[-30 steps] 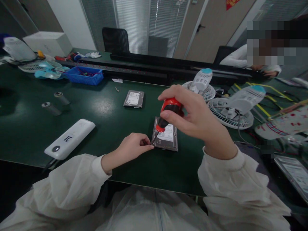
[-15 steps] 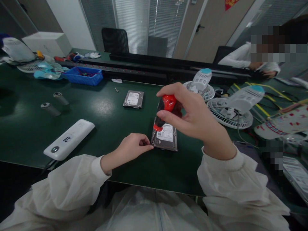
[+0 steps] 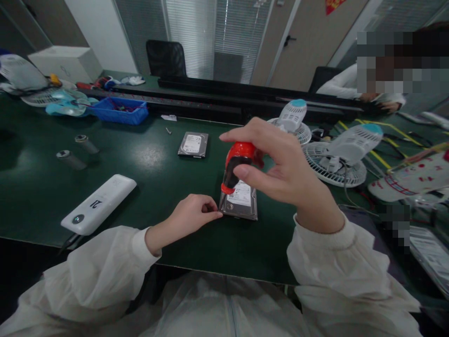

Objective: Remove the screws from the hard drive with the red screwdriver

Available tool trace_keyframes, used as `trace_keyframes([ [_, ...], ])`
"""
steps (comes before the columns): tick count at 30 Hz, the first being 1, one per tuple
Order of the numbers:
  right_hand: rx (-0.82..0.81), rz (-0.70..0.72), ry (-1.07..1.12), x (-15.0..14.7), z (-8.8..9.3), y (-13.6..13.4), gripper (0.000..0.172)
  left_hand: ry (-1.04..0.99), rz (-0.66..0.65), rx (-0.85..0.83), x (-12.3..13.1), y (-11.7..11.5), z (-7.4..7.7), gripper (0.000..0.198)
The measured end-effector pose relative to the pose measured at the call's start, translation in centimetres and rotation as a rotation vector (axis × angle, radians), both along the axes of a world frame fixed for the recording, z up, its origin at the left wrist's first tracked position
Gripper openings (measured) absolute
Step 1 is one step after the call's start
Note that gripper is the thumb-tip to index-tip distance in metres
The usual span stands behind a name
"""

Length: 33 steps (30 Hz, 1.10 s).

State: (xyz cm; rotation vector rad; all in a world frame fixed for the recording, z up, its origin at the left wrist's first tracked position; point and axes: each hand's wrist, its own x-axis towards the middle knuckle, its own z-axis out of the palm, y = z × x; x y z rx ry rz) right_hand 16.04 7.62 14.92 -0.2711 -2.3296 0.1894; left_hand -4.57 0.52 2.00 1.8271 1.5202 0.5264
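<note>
A hard drive with a white label lies on the green table in front of me. My right hand is wrapped round the red and black handle of a screwdriver, held upright with its tip down at the drive's near left corner. My left hand rests on the table with its fingers curled, the fingertips pinched against that same corner beside the tip. Whether they hold anything is hidden.
A second hard drive lies further back. A white power bank and two grey cylinders are to the left, a blue bin beyond. Small white fans stand at the right. Another person sits at the far right.
My right hand has turned the screwdriver handle between its fingers, with the forefinger now stretched further left. My left hand and the drive have stayed put.
</note>
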Motion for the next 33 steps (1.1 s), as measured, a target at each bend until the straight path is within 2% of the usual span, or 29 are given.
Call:
trace_keyframes([
  [5, -0.064, 0.012, 0.013, 0.04, -0.05, -0.48, 0.038, -0.006, 0.006, -0.004, -0.06, -0.06, -0.15, 0.025],
  [11, 0.01, 0.013, 0.009, -0.45, -0.7, 0.34, 0.037, -0.01, -0.001, -0.004, -0.02, 0.0, -0.13, 0.024],
  [16, -0.094, 0.09, -0.019, -0.38, -0.68, 0.3, 0.043, -0.001, 0.01, -0.004, 0.02, -0.03, 0.18, 0.026],
  [20, -0.027, -0.037, 0.018, -0.42, -0.71, 0.19, 0.037, -0.009, 0.001, 0.006, -0.02, -0.02, 0.01, 0.025],
  [22, 0.043, -0.111, 0.008, -0.4, -0.81, 0.32, 0.043, -0.012, -0.003, 0.009, -0.03, 0.02, -0.11, 0.024],
  [25, 0.063, -0.094, -0.023, -0.22, -0.85, 0.42, 0.051, -0.008, 0.0, -0.004, 0.0, 0.06, -0.13, 0.025],
  [28, -0.015, -0.02, -0.009, -0.12, -0.71, 0.18, 0.044, -0.004, 0.01, -0.008, 0.05, 0.04, -0.02, 0.024],
  [33, -0.01, -0.049, 0.083, -0.62, -0.73, 0.09, 0.031, -0.006, 0.0, 0.001, -0.03, -0.06, -0.05, 0.024],
])
